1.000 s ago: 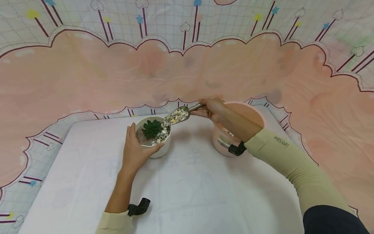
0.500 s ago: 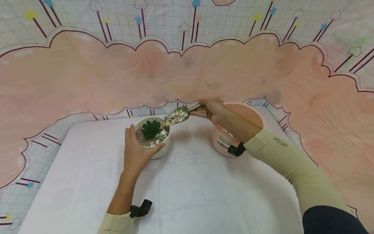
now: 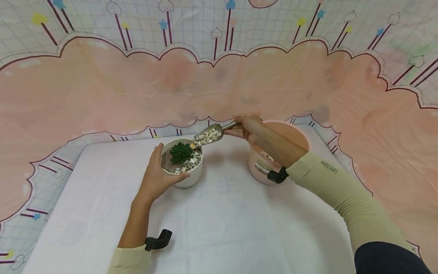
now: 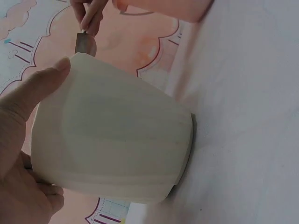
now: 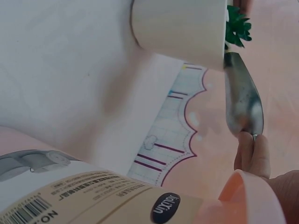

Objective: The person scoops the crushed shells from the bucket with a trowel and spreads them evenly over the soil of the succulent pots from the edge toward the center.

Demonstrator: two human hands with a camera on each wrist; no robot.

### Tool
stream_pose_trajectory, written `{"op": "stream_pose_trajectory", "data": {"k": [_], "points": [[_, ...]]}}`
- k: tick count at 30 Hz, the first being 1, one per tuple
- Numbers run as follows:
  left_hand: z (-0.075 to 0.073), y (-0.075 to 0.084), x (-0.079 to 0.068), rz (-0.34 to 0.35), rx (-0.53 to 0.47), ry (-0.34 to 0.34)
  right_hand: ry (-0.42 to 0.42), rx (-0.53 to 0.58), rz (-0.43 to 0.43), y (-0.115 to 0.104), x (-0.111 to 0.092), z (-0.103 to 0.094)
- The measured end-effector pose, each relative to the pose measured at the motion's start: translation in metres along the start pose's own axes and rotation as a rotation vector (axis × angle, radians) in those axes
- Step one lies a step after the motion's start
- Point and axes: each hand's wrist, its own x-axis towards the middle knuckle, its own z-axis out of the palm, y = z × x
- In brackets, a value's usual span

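White pot (image 4: 112, 128) sits between left hand (image 3: 156, 179), gripping it, and right hand (image 3: 251, 128), apparently pinching a scoop (image 5: 245, 100).

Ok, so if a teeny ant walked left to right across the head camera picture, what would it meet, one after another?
Left hand → white pot with a green succulent in it → metal scoop → right hand → pink bucket.

left fingers (image 4: 55, 200) hold a white pot (image 4: 112, 126), a scoop (image 4: 86, 44) beyond.
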Motion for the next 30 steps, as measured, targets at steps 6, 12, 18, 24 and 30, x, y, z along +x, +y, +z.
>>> {"op": "stream_pose_trajectory", "data": {"k": [6, 12, 18, 24, 30], "points": [[0.011, 0.009, -0.006, -0.043, 0.019, 0.07, 0.002, -0.003, -0.007, 0.001, 0.001, -0.002], [0.024, 0.019, -0.008, -0.075, 0.05, 0.141, -0.006, 0.0, -0.025, 0.0, -0.001, -0.002], [0.026, 0.018, -0.007, -0.074, 0.095, 0.162, -0.013, -0.006, -0.03, 0.0, -0.002, -0.002], [0.018, 0.007, -0.003, -0.017, 0.066, 0.106, -0.005, -0.007, -0.043, 0.0, -0.002, -0.001], [0.011, 0.0, 0.001, 0.03, 0.057, 0.054, -0.007, -0.012, -0.044, 0.0, -0.002, 0.0]]}}
